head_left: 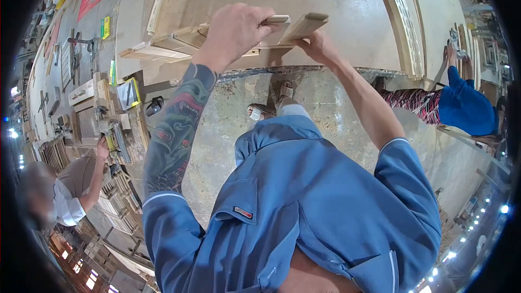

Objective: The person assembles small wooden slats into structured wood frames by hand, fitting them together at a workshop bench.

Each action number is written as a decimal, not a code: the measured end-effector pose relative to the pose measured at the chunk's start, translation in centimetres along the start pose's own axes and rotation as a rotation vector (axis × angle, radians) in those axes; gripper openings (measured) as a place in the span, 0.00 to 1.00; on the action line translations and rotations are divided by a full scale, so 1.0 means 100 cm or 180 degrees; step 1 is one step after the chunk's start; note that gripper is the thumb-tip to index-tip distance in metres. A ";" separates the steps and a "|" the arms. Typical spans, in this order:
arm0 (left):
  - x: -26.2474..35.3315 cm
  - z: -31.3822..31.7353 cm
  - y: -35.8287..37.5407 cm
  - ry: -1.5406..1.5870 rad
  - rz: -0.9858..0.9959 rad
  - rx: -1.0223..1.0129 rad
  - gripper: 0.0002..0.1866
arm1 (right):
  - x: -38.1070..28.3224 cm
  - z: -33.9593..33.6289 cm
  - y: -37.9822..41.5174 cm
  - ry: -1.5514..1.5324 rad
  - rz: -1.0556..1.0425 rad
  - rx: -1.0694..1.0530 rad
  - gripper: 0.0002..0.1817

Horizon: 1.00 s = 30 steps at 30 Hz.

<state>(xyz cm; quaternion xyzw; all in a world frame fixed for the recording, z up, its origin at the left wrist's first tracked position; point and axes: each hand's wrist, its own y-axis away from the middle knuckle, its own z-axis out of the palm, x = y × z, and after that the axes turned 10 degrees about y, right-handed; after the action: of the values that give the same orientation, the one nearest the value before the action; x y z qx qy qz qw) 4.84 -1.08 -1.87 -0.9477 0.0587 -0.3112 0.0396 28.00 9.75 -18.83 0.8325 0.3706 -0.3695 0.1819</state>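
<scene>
My left hand point(236, 30) is closed around the end of a thin wooden slat point(278, 20) above the near edge of the worktable. To its right, my right hand point(319, 47) grips the lower part of a second wooden piece point(308, 26), which stands tilted. The two pieces lean apart at their upper ends. Left of my left hand, several pale wooden pieces point(163, 50) lie at the table's edge, partly behind my wrist. My left fingertips are partly hidden by the slat.
A stack of grooved wooden strips point(402, 30) lies on the worktable point(353, 0) at the right. A co-worker point(468, 103) in blue stands at far right, another point(73, 195) at lower left beside wooden parts. A yellow-edged pad point(129, 93) lies left.
</scene>
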 end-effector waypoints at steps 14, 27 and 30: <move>0.004 -0.024 0.148 0.3105 -0.2520 0.3144 0.30 | -0.001 0.025 0.005 0.1244 -0.0316 -0.0085 0.17; -0.114 0.120 0.124 0.7416 -0.3074 0.3155 0.26 | -0.006 0.066 -0.119 0.1119 0.1531 0.0627 0.30; -0.178 0.122 0.080 0.7744 -0.2770 0.3469 0.25 | 0.017 0.078 -0.051 0.2222 0.1280 0.1068 0.27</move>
<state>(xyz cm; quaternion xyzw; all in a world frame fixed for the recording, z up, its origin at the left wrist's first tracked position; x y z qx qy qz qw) -2.86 -6.14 -22.96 0.1043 -0.3654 -0.8974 0.2244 21.17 9.43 -25.41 0.9811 0.1752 -0.0783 -0.0237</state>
